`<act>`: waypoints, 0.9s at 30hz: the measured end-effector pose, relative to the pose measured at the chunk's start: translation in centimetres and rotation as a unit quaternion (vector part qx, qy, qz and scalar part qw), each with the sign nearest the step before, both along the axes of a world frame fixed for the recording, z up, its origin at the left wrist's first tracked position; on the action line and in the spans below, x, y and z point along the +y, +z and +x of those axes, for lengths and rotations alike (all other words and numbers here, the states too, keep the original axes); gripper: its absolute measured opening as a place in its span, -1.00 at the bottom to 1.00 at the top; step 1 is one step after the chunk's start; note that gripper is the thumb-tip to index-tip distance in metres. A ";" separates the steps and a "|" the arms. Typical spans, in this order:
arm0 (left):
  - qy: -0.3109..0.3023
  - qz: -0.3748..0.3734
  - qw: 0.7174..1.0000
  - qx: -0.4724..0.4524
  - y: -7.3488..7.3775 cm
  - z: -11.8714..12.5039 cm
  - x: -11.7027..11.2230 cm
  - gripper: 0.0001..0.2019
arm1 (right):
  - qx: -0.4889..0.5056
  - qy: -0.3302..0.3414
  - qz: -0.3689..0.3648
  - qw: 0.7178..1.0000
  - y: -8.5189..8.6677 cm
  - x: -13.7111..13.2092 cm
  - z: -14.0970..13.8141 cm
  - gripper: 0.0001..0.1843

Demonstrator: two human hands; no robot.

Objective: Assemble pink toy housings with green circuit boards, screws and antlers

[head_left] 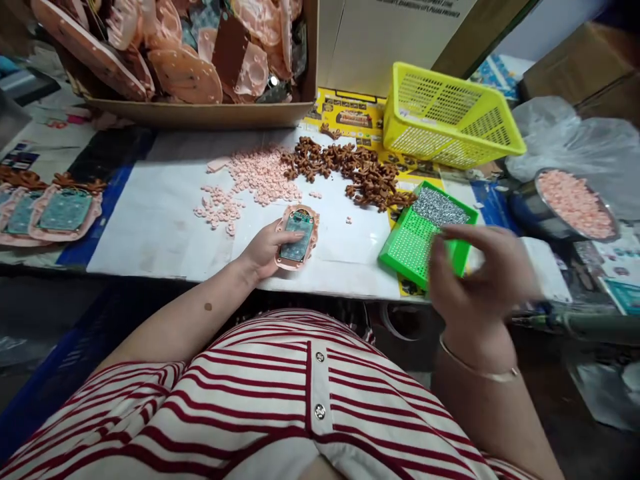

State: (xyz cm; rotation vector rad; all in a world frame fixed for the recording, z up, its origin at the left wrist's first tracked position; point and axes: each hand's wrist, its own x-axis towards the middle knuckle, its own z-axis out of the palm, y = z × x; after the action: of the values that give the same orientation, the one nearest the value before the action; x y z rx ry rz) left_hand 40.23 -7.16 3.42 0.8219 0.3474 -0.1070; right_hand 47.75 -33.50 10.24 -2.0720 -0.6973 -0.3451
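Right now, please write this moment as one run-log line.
left hand: holds pink plastic casing with teal panel; right hand: blurred, near green perforated plastic tray; tray: silver metal pieces

Wearing a white top (260, 393) striped across in deep red, its curving lines following the body. Featuring down the front a pale placket (323, 380), edged along one side in red and bearing two round, silvery buttons (320, 411) with a pattern too small to make out. Sporting short sleeves (145, 377) in the same stripe, and showing a slim, pale bracelet (480, 375) around the right wrist (475, 353).
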 end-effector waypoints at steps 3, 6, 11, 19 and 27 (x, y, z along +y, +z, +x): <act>0.009 -0.013 1.000 0.005 -0.2 0.1 1.1 -0.61 | -0.034 0.073 -0.215 0.973 -1.3 6.2 4.9 -0.85; -0.002 -0.041 0.999 0.009 -0.5 0.0 1.3 -0.58 | 0.000 0.077 -0.343 0.936 -3.3 12.8 9.1 -0.73; -0.017 -0.076 0.997 0.011 -0.9 -0.3 1.1 -0.53 | -0.020 0.058 -0.411 0.910 -6.4 19.0 12.5 -0.53; -0.001 -0.111 0.994 -0.004 -1.1 -0.5 1.1 -0.57 | -0.039 0.021 -0.229 0.972 -8.3 18.1 12.7 -0.80; 0.103 -0.099 0.990 -0.020 -0.9 -0.4 1.4 -0.55 | 0.506 0.172 0.268 0.801 -8.1 14.3 6.5 -0.72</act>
State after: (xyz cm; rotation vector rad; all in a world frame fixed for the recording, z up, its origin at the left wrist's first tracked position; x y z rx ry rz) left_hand 39.83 -5.77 2.53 0.5869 0.3763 0.0668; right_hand 54.21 -19.21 2.15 -1.2526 -0.2313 0.6853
